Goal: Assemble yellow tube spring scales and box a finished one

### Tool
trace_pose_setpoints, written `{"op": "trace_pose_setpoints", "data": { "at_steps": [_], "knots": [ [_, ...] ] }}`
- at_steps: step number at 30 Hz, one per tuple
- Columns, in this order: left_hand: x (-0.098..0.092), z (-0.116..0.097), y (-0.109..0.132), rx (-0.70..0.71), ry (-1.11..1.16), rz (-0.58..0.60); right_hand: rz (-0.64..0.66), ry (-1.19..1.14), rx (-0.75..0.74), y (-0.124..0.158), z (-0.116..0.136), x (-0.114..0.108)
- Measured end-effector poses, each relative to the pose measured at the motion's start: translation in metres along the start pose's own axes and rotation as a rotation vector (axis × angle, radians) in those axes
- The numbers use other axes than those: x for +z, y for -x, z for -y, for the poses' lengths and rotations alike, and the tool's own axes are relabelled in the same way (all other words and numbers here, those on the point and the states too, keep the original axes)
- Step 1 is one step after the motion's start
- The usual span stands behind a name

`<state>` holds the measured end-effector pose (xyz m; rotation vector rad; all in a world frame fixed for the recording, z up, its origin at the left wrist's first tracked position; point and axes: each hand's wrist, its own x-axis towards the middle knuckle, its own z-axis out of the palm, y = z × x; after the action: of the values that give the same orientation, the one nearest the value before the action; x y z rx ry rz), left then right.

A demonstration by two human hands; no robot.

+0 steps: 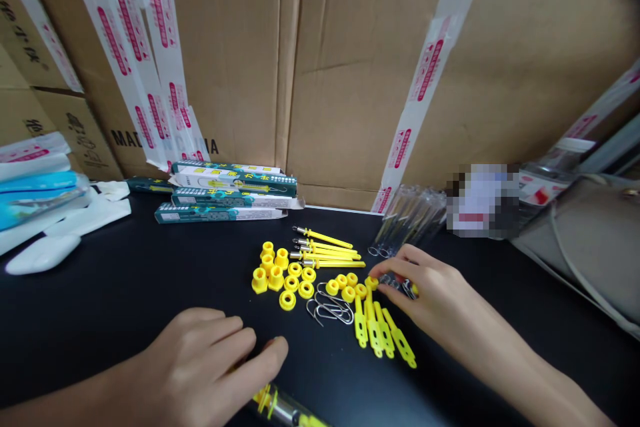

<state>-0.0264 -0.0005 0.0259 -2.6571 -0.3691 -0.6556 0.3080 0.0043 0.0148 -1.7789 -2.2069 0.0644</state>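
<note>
My left hand [210, 363] is closed around a clear tube spring scale [283, 408] with yellow fittings and a metal spring inside. My right hand [430, 287] pinches a small yellow cap [371, 283] at its fingertips. Metal springs [393, 281] lie partly hidden beneath its palm. Several small yellow caps [349, 293] sit just left of these fingers. Below them are flat yellow pull tabs [374, 333] and bent metal hooks [333, 310]. Farther left stand yellow collars [275, 278] beside yellow rings [291, 283]. Yellow rods with metal ends [330, 255] lie behind.
Clear tubes [410, 220] lie at the back right, near a plastic bottle [545, 173] and a grey bag [585, 240]. Green-and-white boxes [225, 197] are stacked against a large taped carton [340, 80]. White and blue packages [45, 197] occupy the left side of the black table [165, 267].
</note>
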Motion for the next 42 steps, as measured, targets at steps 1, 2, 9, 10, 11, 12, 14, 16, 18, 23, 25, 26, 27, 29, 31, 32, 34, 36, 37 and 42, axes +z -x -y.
{"op": "trace_pose_setpoints", "data": {
  "at_steps": [1,2,9,10,11,12,14,16,18,23,25,26,27,29,31,32,34,36,37,42],
  "knots": [
    [0.0,0.0,0.0,0.003,-0.001,-0.006,-0.007,-0.007,0.0,0.0,0.0,0.002],
    [0.001,0.0,-0.001,0.003,-0.001,-0.01,-0.016,-0.014,0.0,0.0,0.001,0.004],
    [0.003,-0.001,-0.002,-0.012,0.0,-0.01,-0.083,-0.092,-0.022,0.002,0.008,0.006],
    [0.002,-0.001,-0.002,-0.01,0.0,-0.018,-0.111,-0.11,-0.032,0.003,0.01,0.005],
    [0.002,-0.001,-0.002,-0.006,0.001,-0.03,-0.136,-0.126,-0.046,0.003,0.011,0.005],
    [0.002,-0.001,-0.003,-0.007,0.0,-0.039,-0.149,-0.14,-0.064,0.003,0.012,0.004],
    [0.002,-0.001,-0.003,-0.011,-0.002,-0.046,-0.145,-0.162,-0.108,0.004,0.015,0.004],
    [0.002,-0.001,-0.003,-0.016,-0.006,-0.046,-0.121,-0.16,-0.157,0.004,0.019,0.005],
    [0.002,-0.001,-0.003,-0.023,-0.009,-0.031,-0.102,-0.135,-0.204,0.005,0.024,0.007],
    [0.001,-0.001,-0.005,-0.023,-0.013,-0.049,-0.089,-0.032,-0.231,0.004,0.036,0.013],
    [0.003,-0.002,-0.005,-0.018,-0.011,-0.033,-0.113,-0.017,-0.198,0.002,0.039,0.016],
    [0.004,-0.002,-0.005,-0.019,-0.01,-0.036,-0.123,-0.017,-0.186,0.001,0.041,0.017],
    [0.005,-0.002,-0.005,-0.026,-0.01,-0.057,-0.127,-0.021,-0.179,0.0,0.042,0.018],
    [0.007,-0.002,-0.003,-0.04,-0.011,-0.102,-0.118,-0.033,-0.177,-0.003,0.045,0.018],
    [0.007,-0.002,-0.002,-0.037,-0.01,-0.093,-0.103,-0.064,-0.179,-0.004,0.046,0.016],
    [0.007,-0.002,-0.002,-0.029,-0.009,-0.069,-0.107,-0.089,-0.177,-0.004,0.046,0.014],
    [0.004,-0.001,-0.002,-0.01,-0.009,-0.037,-0.156,-0.148,-0.17,-0.005,0.043,0.005],
    [0.002,0.0,-0.003,-0.008,-0.008,-0.043,-0.223,-0.19,-0.159,-0.007,0.035,-0.007],
    [0.002,0.0,-0.003,-0.01,-0.007,-0.049,-0.237,-0.19,-0.155,-0.007,0.03,-0.014],
    [0.005,0.0,0.0,-0.019,0.0,-0.059,-0.199,-0.147,-0.128,-0.01,0.006,-0.024]
  ]
}}
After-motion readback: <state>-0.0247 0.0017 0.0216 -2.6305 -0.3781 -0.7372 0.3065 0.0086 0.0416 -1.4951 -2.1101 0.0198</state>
